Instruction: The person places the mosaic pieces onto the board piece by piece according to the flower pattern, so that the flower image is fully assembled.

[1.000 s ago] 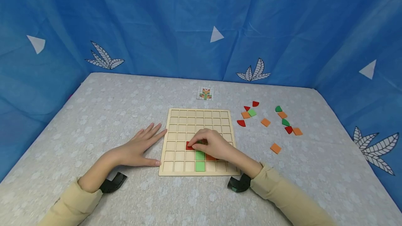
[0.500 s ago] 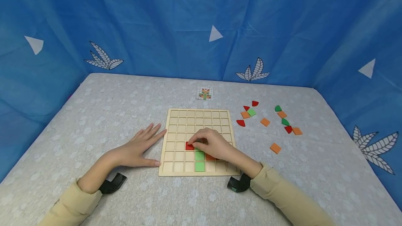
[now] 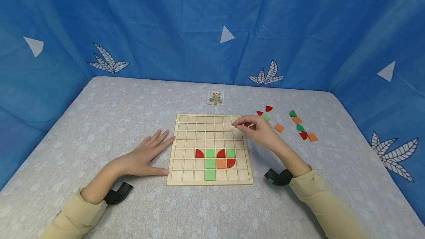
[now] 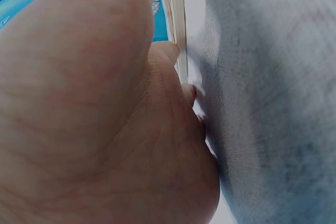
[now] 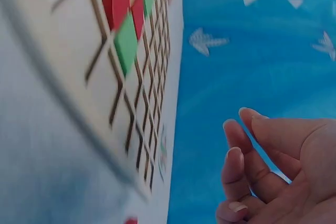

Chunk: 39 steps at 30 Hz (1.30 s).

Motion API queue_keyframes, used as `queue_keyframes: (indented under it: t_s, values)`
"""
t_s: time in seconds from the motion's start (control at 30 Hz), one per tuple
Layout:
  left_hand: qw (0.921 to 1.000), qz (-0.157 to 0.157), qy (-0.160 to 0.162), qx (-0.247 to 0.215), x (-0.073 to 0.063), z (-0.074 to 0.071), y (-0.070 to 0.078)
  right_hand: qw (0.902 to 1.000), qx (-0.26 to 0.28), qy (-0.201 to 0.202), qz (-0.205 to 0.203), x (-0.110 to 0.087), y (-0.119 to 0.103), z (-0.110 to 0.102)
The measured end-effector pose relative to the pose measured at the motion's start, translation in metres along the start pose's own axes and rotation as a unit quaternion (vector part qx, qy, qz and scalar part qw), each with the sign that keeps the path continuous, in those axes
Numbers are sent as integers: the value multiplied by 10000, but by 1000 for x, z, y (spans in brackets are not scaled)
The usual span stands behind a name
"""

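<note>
A wooden grid board (image 3: 190, 144) lies on the table in the head view. Its cells hold several light green squares (image 3: 210, 175), an orange square (image 3: 221, 163) and three red quarter-circle tiles, one of them the left red tile (image 3: 199, 153). My left hand (image 3: 144, 158) lies flat with fingers spread, thumb and fingertips at the board's left edge. Over the board's upper right corner hovers my right hand (image 3: 257, 131), its fingers loosely bent. The right wrist view shows nothing between the thumb and fingers of that hand (image 5: 273, 166).
Loose tiles lie right of the board, among them an orange square (image 3: 279, 127), a dark green quarter circle (image 3: 292, 113) and a red quarter circle (image 3: 268, 108). My right hand and forearm hide some. Behind the board is a small pattern card (image 3: 215, 98). A blue curtain (image 3: 149, 28) surrounds the table.
My right hand has let go of the left red quarter circle, now in its cell, and moved up and right off the middle of the board. The left hand stays in place.
</note>
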<state>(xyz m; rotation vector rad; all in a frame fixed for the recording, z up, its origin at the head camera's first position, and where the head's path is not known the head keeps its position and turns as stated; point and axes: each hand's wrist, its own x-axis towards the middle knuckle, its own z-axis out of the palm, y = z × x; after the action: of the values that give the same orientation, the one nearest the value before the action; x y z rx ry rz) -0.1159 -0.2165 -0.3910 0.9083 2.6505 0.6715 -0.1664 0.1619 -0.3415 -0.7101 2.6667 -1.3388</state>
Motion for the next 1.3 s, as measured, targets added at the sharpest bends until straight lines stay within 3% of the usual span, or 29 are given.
queue_keyframes:
  t_s: [0.3,0.57,0.77,0.9,1.13,1.3]
  values:
    - [10000,61,8,-10,3,-1,1,9958,-470,364,699,-32,33,-57]
    - [10000,24,31,-48,0,1,0,9923,-734,46,999,-66,57,-88]
    - [10000,37,29,-36,0,-1,0,9868,-984,-522,1173,-86,74,-95]
    - [10000,52,54,-29,0,-2,-1,9867,-964,-832,1010,-91,79,-97]
    - [10000,23,36,1,0,-1,-1,9894,-447,-1244,595,-96,85,-98]
    - [10000,60,58,-25,0,-1,1,9910,-345,-1265,268,-99,91,-95]
